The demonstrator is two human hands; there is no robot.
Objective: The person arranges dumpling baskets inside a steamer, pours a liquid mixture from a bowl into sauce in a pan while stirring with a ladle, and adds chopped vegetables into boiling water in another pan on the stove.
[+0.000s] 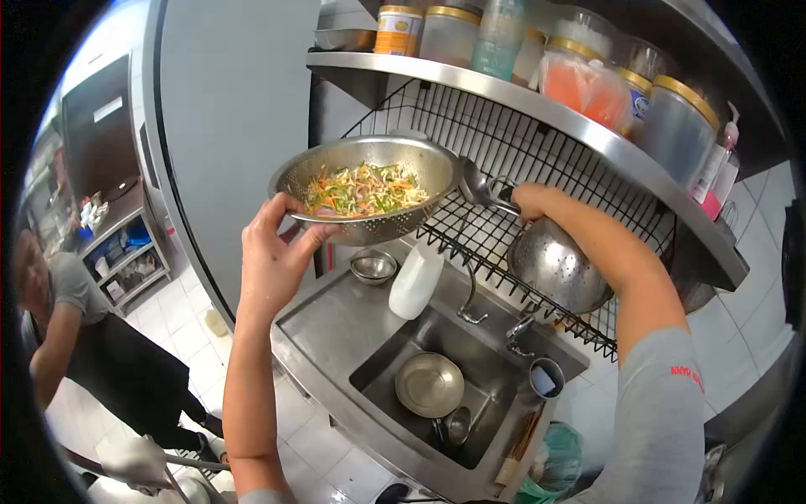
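colander (378,228): metal, perforated, up in the air over the bench (319,315), in front of the wire rack (470,113); looks near level, exact tilt hard to tell
vegetable mix (369,191): shredded, orange, green and pale bits, lying inside the colander, below the rim
left hand (273,252): clamped on the colander's near rim, fingers over the edge, thumb lower against the outside; whether the far side also rests on anything, cannot tell
right hand (533,202): closed round the handle of the ladle (474,181), it seems (fingers partly hidden), at the rack
ladle: head just beside the colander's right rim; contact with it or with the rack unclear
second perforated bowl (558,269): upside down on the rack, below the right forearm
step in hand: judged as holding the loaded colander one-handed while the other hand handles the ladle
next move calls for: colander kept level on a firm left grip, ladle head clear of rim and wires, mix not spilled
sink (395,336): below, with a pan (429,382) inside; white bottle (416,281) and small bowls (374,266) stand on the bench beside it
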